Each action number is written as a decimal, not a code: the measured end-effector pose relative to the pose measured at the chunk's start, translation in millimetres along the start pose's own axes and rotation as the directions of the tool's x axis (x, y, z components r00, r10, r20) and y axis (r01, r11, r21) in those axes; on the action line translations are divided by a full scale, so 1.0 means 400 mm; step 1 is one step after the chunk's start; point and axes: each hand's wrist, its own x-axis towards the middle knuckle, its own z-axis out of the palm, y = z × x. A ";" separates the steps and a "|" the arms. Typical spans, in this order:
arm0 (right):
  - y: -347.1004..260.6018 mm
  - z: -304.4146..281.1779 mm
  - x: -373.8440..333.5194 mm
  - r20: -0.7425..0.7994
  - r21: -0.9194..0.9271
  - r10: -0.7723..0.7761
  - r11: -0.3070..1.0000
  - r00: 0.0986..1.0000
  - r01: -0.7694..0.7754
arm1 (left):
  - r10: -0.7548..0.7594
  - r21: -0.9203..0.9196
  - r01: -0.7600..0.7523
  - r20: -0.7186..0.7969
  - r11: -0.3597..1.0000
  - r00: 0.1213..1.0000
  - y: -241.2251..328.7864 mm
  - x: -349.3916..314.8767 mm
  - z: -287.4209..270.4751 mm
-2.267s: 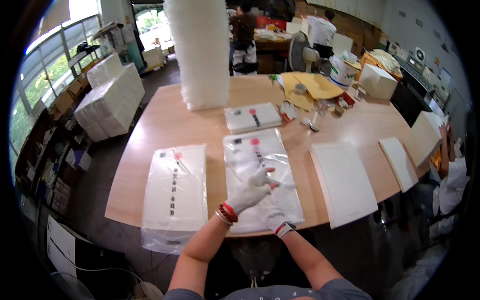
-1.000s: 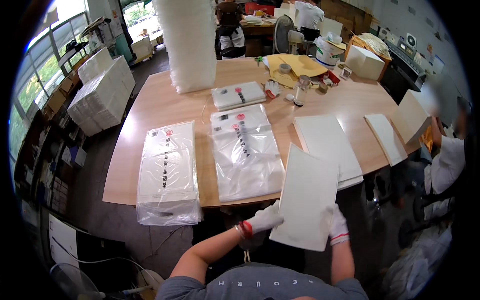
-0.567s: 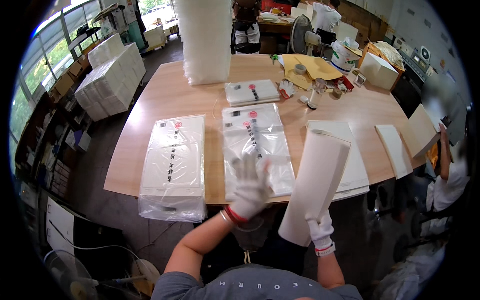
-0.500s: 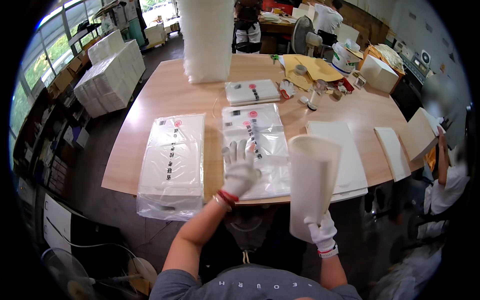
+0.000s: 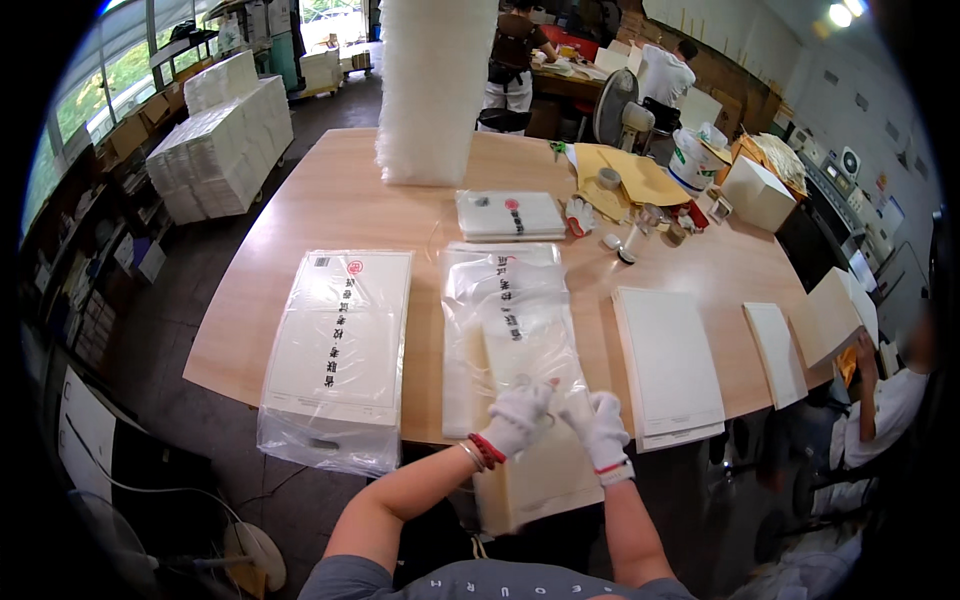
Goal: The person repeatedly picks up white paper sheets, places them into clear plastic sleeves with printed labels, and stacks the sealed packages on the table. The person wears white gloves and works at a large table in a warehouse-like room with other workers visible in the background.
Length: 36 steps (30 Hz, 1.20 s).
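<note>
Both my hands wear white gloves and meet over the middle of the table's near edge. A cream paper stack [image 5: 545,485] lies partly inside a clear printed plastic bag [image 5: 505,300], its near end sticking out past the table edge. My left hand [image 5: 517,415], fingers closed, pinches the bag near its mouth, above the paper. Close by on the right, my right hand [image 5: 600,432] is closed on the bag too, fingertips pointing toward the left hand. The exact grip is slightly blurred. More flat bags lie underneath.
A filled bag of paper [image 5: 335,340] lies to the left; a white paper stack [image 5: 670,360] and a narrower stack [image 5: 775,355] sit right. Beyond are folded bags [image 5: 510,215], a tall white column [image 5: 430,100], tape rolls and brown paper [image 5: 630,175]. A co-worker [image 5: 885,400] sits at right.
The curved paper sheets that my right hand held upright now lie flat, partly in the middle bag. My left hand has come back toward me, and my right hand has moved left beside it.
</note>
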 end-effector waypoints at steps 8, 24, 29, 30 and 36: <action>0.028 0.133 0.169 0.197 -0.184 0.176 0.973 0.964 -0.140 | 0.213 0.511 -0.063 -0.240 0.857 0.947 -0.253 -0.086 -0.003; 0.052 -0.058 -0.303 0.570 -0.022 0.102 0.994 0.815 -0.109 | -0.471 -0.124 0.455 -0.158 0.882 0.868 -0.085 -0.531 0.000; -0.003 -0.214 -0.536 0.658 -0.080 -0.011 0.993 0.753 0.084 | -0.504 -0.001 0.505 0.085 0.863 0.860 0.093 -0.673 -0.120; 0.022 -0.203 -0.601 0.679 0.100 -0.106 0.994 0.726 0.051 | -0.478 -0.047 0.483 0.085 0.874 0.874 0.121 -0.704 -0.129; -0.054 -0.262 -0.585 0.792 0.228 -0.236 0.970 0.563 0.087 | -0.320 -0.605 0.493 0.378 0.625 0.869 0.181 -0.711 -0.215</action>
